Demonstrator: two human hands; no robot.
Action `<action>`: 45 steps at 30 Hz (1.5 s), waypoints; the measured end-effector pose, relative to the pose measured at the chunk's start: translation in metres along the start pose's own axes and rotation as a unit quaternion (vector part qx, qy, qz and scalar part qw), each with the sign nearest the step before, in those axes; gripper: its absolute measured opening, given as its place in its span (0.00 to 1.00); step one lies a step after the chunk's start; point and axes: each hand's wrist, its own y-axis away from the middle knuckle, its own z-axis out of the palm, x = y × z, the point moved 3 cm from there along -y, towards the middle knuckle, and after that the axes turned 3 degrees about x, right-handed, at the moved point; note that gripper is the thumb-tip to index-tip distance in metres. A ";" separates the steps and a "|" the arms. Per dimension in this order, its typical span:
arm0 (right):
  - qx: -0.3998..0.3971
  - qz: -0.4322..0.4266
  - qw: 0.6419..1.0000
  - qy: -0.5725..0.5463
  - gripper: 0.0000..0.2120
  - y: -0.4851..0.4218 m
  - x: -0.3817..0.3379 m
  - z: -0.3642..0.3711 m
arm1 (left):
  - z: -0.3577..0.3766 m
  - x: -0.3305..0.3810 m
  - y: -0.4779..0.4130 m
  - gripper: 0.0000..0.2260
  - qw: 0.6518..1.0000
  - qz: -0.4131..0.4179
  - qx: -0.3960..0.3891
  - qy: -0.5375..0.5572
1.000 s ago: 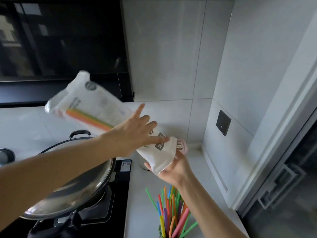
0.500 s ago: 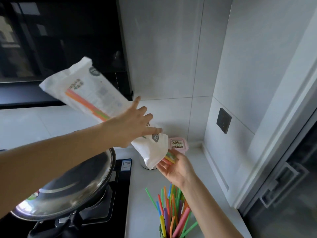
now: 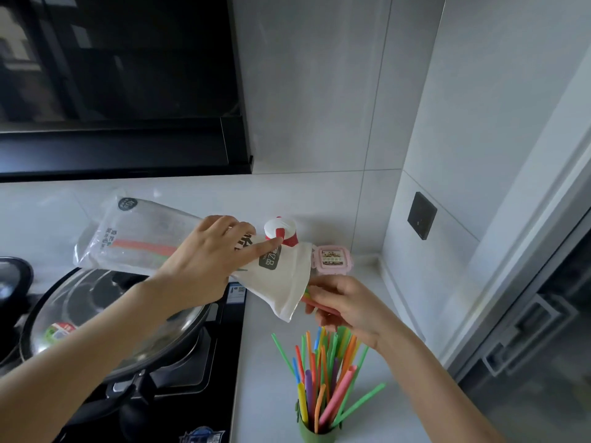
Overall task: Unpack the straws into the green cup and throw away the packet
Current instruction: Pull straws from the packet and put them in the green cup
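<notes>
My left hand (image 3: pixel 211 260) grips the middle of the straw packet (image 3: pixel 134 238), a clear and white plastic bag held almost level above the stove, its open end pointing right. A few orange and green straws (image 3: pixel 144 252) lie inside it. My right hand (image 3: pixel 343 306) pinches the ends of straws (image 3: pixel 308 298) sticking out of the packet's mouth. The green cup (image 3: pixel 315 436) stands at the bottom edge on the counter, packed with several coloured straws (image 3: pixel 323 372) that fan upward.
A wok with a glass lid (image 3: pixel 105 318) sits on the black stove at left. A pink-lidded small box (image 3: pixel 332 262) and a red and white bottle cap (image 3: pixel 281 231) stand by the back wall. A dark wall socket (image 3: pixel 421 215) is on the right wall.
The packet has dropped from a steep tilt to nearly level and lower. My right hand has closed on the straw ends at the packet's mouth.
</notes>
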 end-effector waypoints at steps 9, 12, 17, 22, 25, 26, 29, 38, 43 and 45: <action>0.009 -0.058 0.983 0.175 0.17 0.009 0.001 0.009 | 0.020 0.003 0.027 0.40 0.999 -0.052 -0.009 0.010; 0.026 -0.039 0.977 0.206 0.21 0.020 0.003 -0.014 | 0.028 -0.005 0.040 0.40 0.996 -0.084 -0.026 0.013; 0.047 0.015 0.967 0.250 0.19 0.042 -0.005 -0.075 | 0.034 -0.020 0.062 0.31 0.988 -0.145 -0.045 0.038; 0.031 0.048 0.955 0.291 0.20 0.074 -0.027 -0.115 | 0.047 -0.031 0.079 0.38 0.980 -0.178 -0.077 0.039; -0.003 0.069 0.933 0.354 0.09 0.083 -0.034 -0.120 | 0.054 -0.028 0.080 0.40 0.980 -0.173 -0.085 0.047; -0.018 0.072 0.923 0.379 0.09 0.084 -0.036 -0.119 | 0.056 -0.025 0.079 0.40 0.981 -0.169 -0.086 0.048; -0.054 0.087 0.884 0.456 0.10 0.082 -0.037 -0.111 | 0.063 -0.016 0.077 0.41 0.983 -0.155 -0.088 0.048; -0.075 0.043 0.753 0.652 0.15 0.064 -0.042 -0.079 | 0.071 -0.005 0.072 0.43 0.986 -0.146 -0.075 0.042; -0.109 0.035 0.681 0.724 0.19 0.052 -0.031 -0.050 | 0.070 -0.003 0.072 0.42 0.987 -0.145 -0.060 0.040; -0.124 0.023 0.652 0.748 0.20 0.043 -0.019 -0.039 | 0.070 -0.003 0.072 0.42 0.987 -0.146 -0.054 0.041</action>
